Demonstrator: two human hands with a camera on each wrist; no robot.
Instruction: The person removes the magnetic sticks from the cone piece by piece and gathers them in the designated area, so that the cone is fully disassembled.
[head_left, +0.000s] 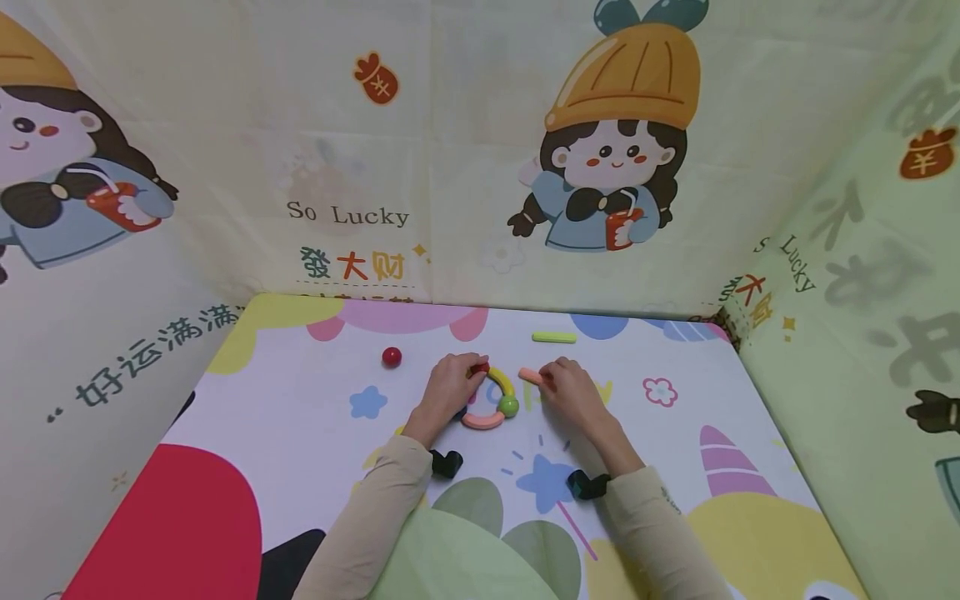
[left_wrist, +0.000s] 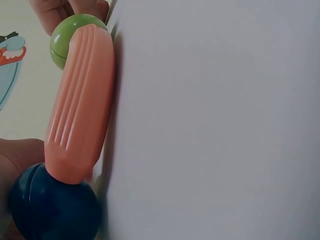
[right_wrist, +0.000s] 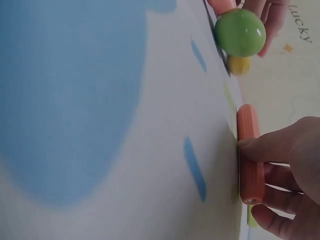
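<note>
While left hand [head_left: 448, 388] grips ring of curved sticks and balls [head_left: 491, 402] at its left side, ring lies flat on surface [head_left: 300, 417] mid-mat. Ring parts: yellow arc [head_left: 501, 381], green ball [head_left: 508, 406], ribbed pink arc [head_left: 483, 421], dark blue ball [left_wrist: 52, 207] by palm. Right hand [head_left: 572, 392] pinches straight orange stick [right_wrist: 250, 159], lying on surface just right of ring. Left fingers hide ring's left half; red piece at top barely visible. Red ball [head_left: 392, 357], green stick [head_left: 554, 337] lie apart.
</note>
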